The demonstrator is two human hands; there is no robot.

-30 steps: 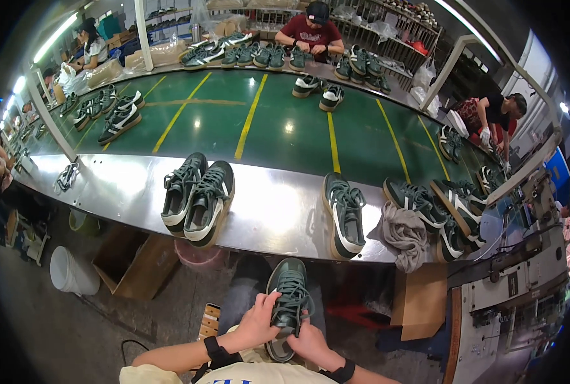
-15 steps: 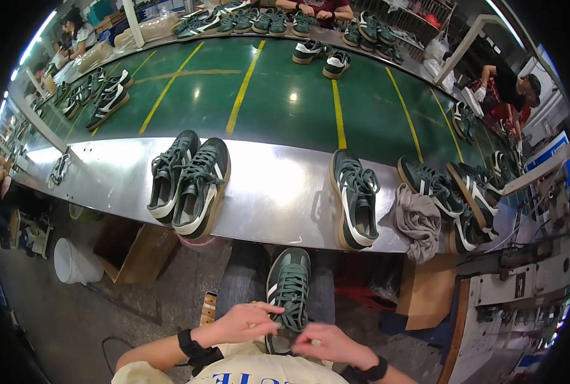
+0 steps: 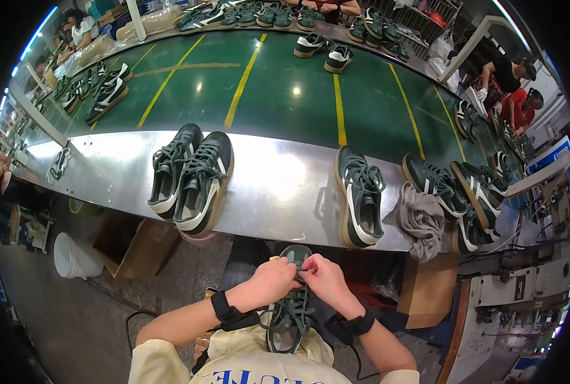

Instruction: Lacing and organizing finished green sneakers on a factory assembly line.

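A dark green sneaker (image 3: 290,320) with green laces lies on my lap, toe pointing away from me. My left hand (image 3: 271,281) and my right hand (image 3: 323,278) meet over its front part, fingers pinched on the laces near the toe. Just beyond my hands runs the steel table edge (image 3: 278,214). A single matching sneaker (image 3: 360,195) lies there, and a pair (image 3: 192,176) stands to the left.
A grey cloth (image 3: 421,221) and several more sneakers (image 3: 464,195) crowd the table's right end. The green conveyor belt (image 3: 285,96) carries other pairs. Cardboard boxes (image 3: 134,246) and a white bucket (image 3: 73,256) stand under the table. Other people (image 3: 512,80) work at the right and far side.
Both my hands moved forward from the sneaker's heel end to its toe end and closed on the laces. The view tilted slightly downward.
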